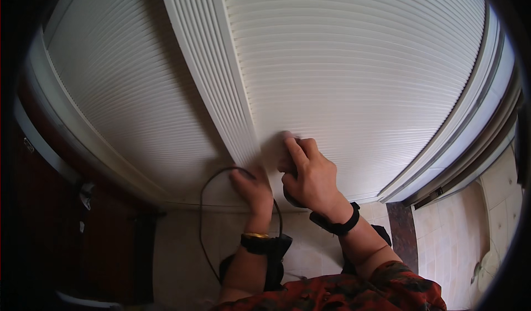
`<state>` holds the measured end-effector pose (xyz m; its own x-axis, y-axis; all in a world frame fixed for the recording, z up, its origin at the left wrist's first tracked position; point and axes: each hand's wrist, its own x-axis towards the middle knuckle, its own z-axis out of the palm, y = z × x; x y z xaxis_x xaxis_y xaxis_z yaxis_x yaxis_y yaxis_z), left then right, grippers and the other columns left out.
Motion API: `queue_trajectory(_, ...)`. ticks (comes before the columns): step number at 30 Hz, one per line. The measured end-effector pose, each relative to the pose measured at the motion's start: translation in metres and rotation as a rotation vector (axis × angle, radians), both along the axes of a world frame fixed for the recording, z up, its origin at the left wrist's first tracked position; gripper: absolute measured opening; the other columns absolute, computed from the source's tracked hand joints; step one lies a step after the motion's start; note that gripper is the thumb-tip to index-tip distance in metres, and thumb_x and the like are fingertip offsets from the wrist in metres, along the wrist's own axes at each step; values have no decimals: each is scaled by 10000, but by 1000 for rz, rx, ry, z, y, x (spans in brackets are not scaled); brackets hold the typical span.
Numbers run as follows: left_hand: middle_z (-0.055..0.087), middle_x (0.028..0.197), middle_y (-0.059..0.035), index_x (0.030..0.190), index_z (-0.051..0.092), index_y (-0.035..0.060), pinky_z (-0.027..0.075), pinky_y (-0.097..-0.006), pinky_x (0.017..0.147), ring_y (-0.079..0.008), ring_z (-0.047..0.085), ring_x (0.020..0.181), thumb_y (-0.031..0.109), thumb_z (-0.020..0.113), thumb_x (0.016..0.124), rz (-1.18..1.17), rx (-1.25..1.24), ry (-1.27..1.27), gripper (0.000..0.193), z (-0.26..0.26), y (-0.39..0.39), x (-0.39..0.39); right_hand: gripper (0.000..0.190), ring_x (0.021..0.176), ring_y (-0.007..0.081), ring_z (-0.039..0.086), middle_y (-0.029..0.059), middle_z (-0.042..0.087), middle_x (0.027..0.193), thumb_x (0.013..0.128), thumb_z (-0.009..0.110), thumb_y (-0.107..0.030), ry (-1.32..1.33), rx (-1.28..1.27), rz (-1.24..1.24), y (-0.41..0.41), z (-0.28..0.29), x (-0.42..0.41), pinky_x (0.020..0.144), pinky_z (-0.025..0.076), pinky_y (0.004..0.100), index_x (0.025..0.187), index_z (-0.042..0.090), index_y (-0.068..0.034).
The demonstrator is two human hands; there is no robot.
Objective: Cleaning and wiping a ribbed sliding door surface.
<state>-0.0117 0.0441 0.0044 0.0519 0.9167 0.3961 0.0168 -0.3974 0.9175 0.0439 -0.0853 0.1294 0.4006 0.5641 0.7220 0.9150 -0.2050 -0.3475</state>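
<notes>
White ribbed door panels fill most of the view, with a wide panel (356,78) on the right and another panel (124,87) on the left. Between them runs a fluted white upright (207,62). My right hand (311,174) is curled round a dark object (292,197), mostly hidden by the palm, against the lower part of the right panel. Its index finger points up along the panel. My left hand (255,190), blurred, is at the foot of the upright with the thumb spread; its fingertips are unclear. A thin black cable (201,215) loops around that hand.
Below the panels lies a pale tiled floor (186,244). Dark red-brown furniture or a door (54,194) stands at the left. A dark stone strip (402,232) crosses the floor at the right, beside a sliding frame (439,192). Black straps (338,224) circle my wrists.
</notes>
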Motion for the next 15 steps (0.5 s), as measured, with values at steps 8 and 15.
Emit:
queue_trajectory(8, 516, 1090, -155, 1075, 428, -62, 451, -354, 874, -223, 525, 1013, 70, 719, 757, -95, -115, -125, 451, 11, -7, 5, 616, 759, 260, 613, 104, 540, 977, 627, 681, -104, 11, 55, 71, 10, 0, -7, 571, 507, 353, 1224, 539, -60)
queue_trajectory(15, 413, 1107, -189, 1118, 362, -81, 414, -391, 939, -280, 484, 1082, 1, 681, 745, -416, -360, -719, 497, -46, 30, 5, 590, 757, 253, 614, 100, 541, 976, 641, 676, -108, -16, 32, 86, 19, 21, -18, 573, 507, 352, 1217, 551, -70)
